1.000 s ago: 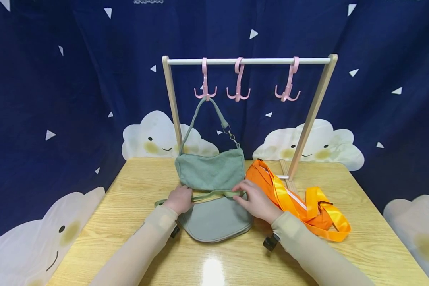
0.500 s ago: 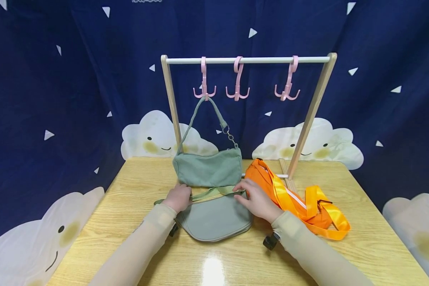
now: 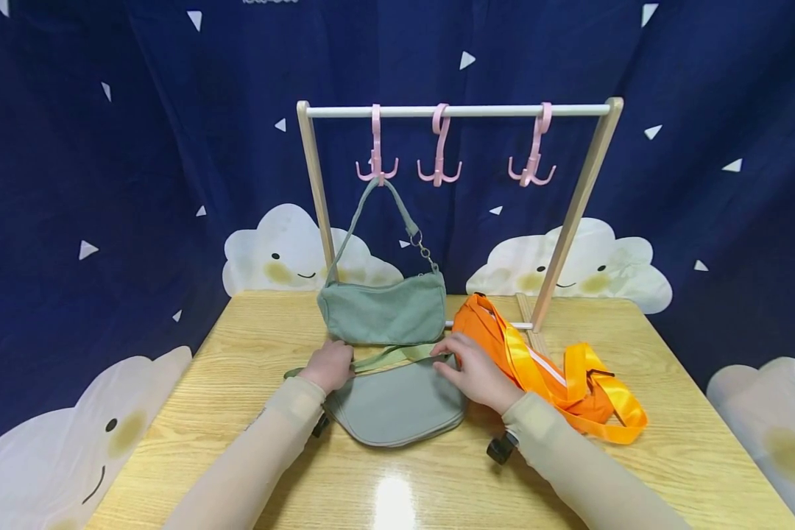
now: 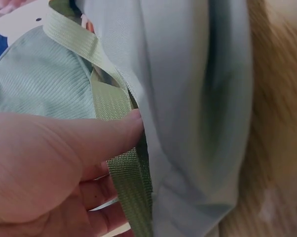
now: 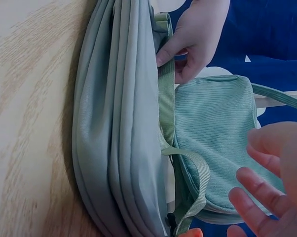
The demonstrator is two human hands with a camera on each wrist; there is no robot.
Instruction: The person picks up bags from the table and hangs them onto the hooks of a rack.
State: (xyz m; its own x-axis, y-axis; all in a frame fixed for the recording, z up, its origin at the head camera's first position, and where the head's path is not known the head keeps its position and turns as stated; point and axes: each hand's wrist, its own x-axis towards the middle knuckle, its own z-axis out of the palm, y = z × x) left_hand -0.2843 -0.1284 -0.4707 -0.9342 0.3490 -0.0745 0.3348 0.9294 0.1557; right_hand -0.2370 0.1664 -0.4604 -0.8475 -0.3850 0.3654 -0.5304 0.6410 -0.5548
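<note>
A grey shoulder bag (image 3: 397, 405) with a light green webbing strap (image 3: 397, 357) lies on the table in front of the rack. My left hand (image 3: 331, 366) is at the bag's upper left. In the left wrist view its thumb presses the strap (image 4: 111, 101) at the bag's edge, with the other fingers curled behind the webbing. My right hand (image 3: 473, 368) hovers at the bag's upper right; the right wrist view shows its fingers (image 5: 257, 182) loosely spread and holding nothing. Just behind both hands, a green corduroy handbag (image 3: 387, 309) hangs from the leftmost pink hook (image 3: 376, 151).
Two more pink hooks, one central (image 3: 439, 151) and one to the right (image 3: 535, 151), hang from the white rail (image 3: 490, 112) of a wooden-sided rack. An orange bag (image 3: 497, 338) with a bright strap lies on the right, by the rack's foot. A dark blue curtain hangs behind.
The hanging green handbag has swung slightly back and left, showing more of the rack's low bar. The strap's middle has risen a little between the hands, which stay in place.
</note>
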